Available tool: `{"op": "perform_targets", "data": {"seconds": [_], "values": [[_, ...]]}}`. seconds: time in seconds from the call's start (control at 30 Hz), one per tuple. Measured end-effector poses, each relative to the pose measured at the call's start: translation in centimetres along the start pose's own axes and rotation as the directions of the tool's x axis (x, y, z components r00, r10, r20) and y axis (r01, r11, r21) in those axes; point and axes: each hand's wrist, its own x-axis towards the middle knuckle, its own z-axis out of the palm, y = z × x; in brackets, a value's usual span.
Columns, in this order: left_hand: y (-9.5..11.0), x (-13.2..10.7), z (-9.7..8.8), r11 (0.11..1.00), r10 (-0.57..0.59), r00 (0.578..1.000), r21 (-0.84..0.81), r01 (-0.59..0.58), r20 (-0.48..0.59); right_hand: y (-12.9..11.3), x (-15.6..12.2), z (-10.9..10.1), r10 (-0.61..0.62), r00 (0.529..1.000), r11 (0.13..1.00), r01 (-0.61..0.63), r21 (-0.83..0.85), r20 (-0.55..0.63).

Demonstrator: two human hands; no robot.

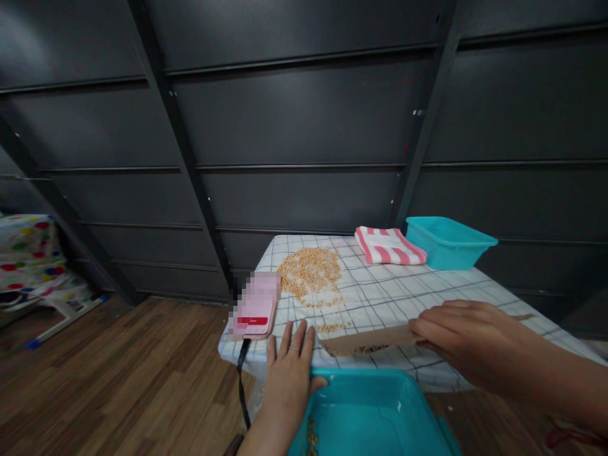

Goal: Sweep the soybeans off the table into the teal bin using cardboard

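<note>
My right hand (465, 332) is closed around a long brown piece of cardboard (375, 340), whose rough lower edge lies over the near part of the tablecloth. My left hand (291, 373) has its thumb over the rim of a teal plastic basin (370, 411), with the other fingers stretched along its outer side toward the cloth. A few yellow beans (312, 437) rest inside the basin at its left. On the cloth spreads a pile of yellow beans (308, 272) with pale crumbs. A short row of beans (332, 327) lies just beyond the cardboard's left end.
A phone with a pink screen (256, 307) lies at the table's left edge, a black strap (243, 380) hanging below it. Toward the back right are a folded pink-striped towel (389, 246) and a second teal basin (449, 244). A dark panelled wall (294, 120) stands behind the checked tablecloth (380, 297).
</note>
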Motion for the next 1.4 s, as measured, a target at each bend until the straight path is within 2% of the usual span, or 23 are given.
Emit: {"op": "perform_targets", "data": {"seconds": [0.2, 0.43, 0.6, 0.67, 0.83, 0.9, 0.97, 1.07, 1.17, 1.3, 1.4], "values": [[0.1, 0.0, -0.4, 1.0, -0.016, 0.999, -0.013, 0.016, 0.049, -0.5, -0.8, 0.0, 0.043, 0.999, 0.996, -0.043, 0.074, 0.002], [0.1, -0.1, -0.4, 1.0, -0.004, 0.999, 0.03, 0.003, 0.034, -1.8, -1.1, -0.3, 0.088, 0.977, 0.985, -0.057, 0.162, -0.193], [-0.1, -0.1, -0.4, 1.0, -0.004, 0.999, 0.01, 0.004, 0.051, -2.3, -1.5, -0.3, -0.025, 0.935, 1.0, 0.016, -0.027, -0.353], [0.0, -0.1, -0.6, 1.0, 0.003, 0.999, 0.011, -0.003, 0.043, -2.2, -1.8, -0.2, -0.039, 0.919, 0.999, 0.022, -0.049, -0.393], [0.4, 0.0, -1.4, 0.999, -0.009, 0.996, 0.042, 0.006, 0.083, -1.5, -2.3, -0.1, 0.163, 0.951, 0.979, -0.122, 0.165, -0.263], [0.5, 0.1, -1.3, 0.999, -0.013, 0.996, 0.032, 0.01, 0.087, -1.1, -2.3, -0.1, 0.195, 0.952, 0.968, -0.147, 0.205, -0.238], [0.3, 0.1, -0.9, 1.0, -0.011, 0.998, 0.013, 0.01, 0.058, -0.5, -2.2, -0.1, 0.138, 0.959, 0.981, -0.099, 0.164, -0.246], [0.1, 0.1, -0.4, 1.0, -0.002, 1.0, 0.01, 0.002, 0.023, 0.5, -1.9, 0.1, -0.009, 0.953, 1.0, 0.01, 0.002, -0.304], [0.1, 0.1, -0.2, 1.0, -0.007, 1.0, 0.007, 0.007, 0.028, 1.2, -1.8, 0.9, -0.082, 0.939, 0.992, 0.046, -0.115, -0.335], [0.2, 0.1, -0.3, 1.0, -0.016, 0.999, 0.012, 0.015, 0.035, 0.9, -2.0, 1.3, -0.08, 0.938, 0.995, 0.055, -0.085, -0.337], [0.2, 0.0, -0.5, 1.0, -0.006, 1.0, 0.025, 0.006, 0.03, -0.1, -2.3, 0.7, 0.008, 0.939, 1.0, -0.002, 0.018, -0.343]]}}
